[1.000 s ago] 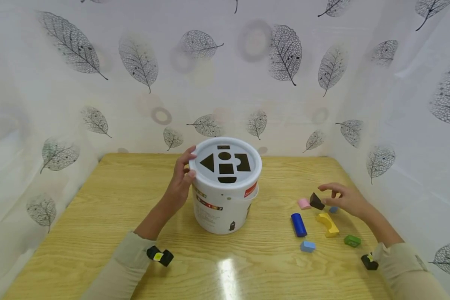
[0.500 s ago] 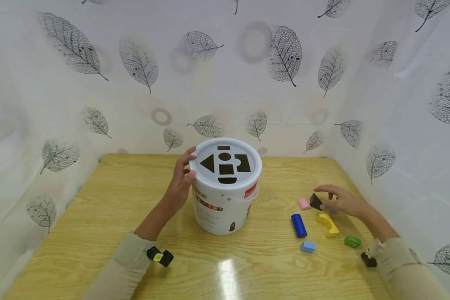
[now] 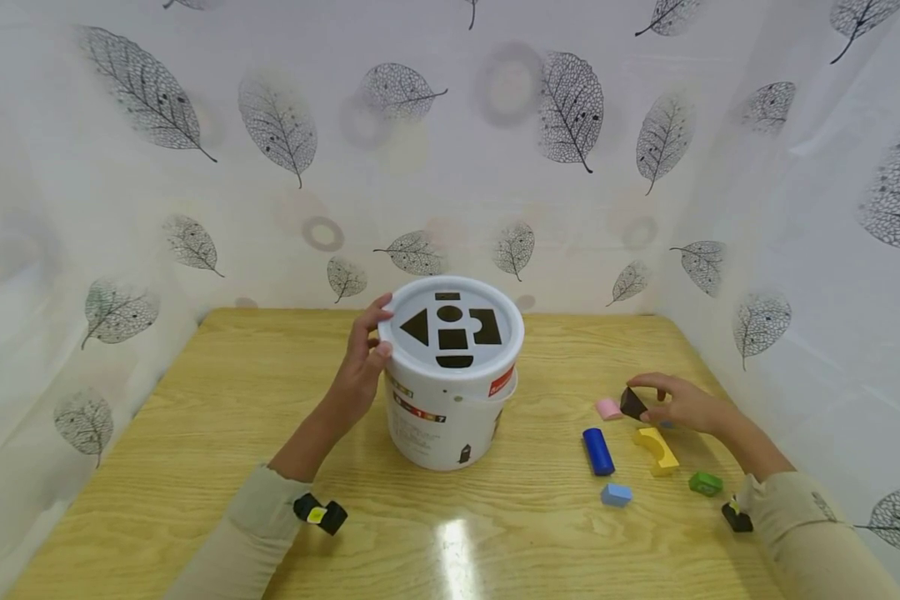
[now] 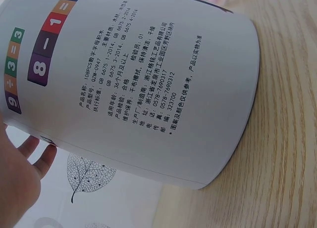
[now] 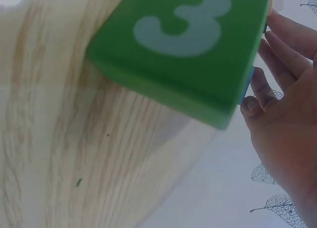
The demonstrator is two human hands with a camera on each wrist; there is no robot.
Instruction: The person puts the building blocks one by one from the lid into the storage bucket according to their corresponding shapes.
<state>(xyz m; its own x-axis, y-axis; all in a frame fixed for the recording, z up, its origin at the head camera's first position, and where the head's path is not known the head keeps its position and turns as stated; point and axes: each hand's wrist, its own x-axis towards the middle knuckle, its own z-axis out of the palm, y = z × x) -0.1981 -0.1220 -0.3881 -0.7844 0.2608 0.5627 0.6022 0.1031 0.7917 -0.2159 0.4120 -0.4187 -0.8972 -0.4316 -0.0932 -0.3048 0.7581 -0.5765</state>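
Note:
A white bucket (image 3: pixel 435 429) with a shape-sorter lid (image 3: pixel 412 358) stands upright on the wooden table. Dark cutouts in the lid include a triangle, a circle and a square. My left hand (image 3: pixel 356 371) grips the lid's rim at the left side, thumb in front and fingers farther back; in the left wrist view its fingers touch the bucket wall (image 4: pixel 124 79). At the right, my right hand (image 3: pixel 686 406) pinches a dark triangular block (image 3: pixel 632 404) between thumb and index finger. In the right wrist view that block is mostly hidden behind a green block (image 5: pixel 183 55) marked 3.
Around the right hand lie a pink block (image 3: pixel 608 408), a blue cylinder (image 3: pixel 597 452), a yellow arch block (image 3: pixel 658 452) and a light blue block (image 3: pixel 616 495). Another blue block (image 3: pixel 667 424) is partly hidden under the hand. Leaf-printed curtains (image 3: pixel 450 167) enclose the table.
My right hand has shifted slightly left, its thumb and index finger closing round the dark triangular block. The left hand and bucket have stayed in place.

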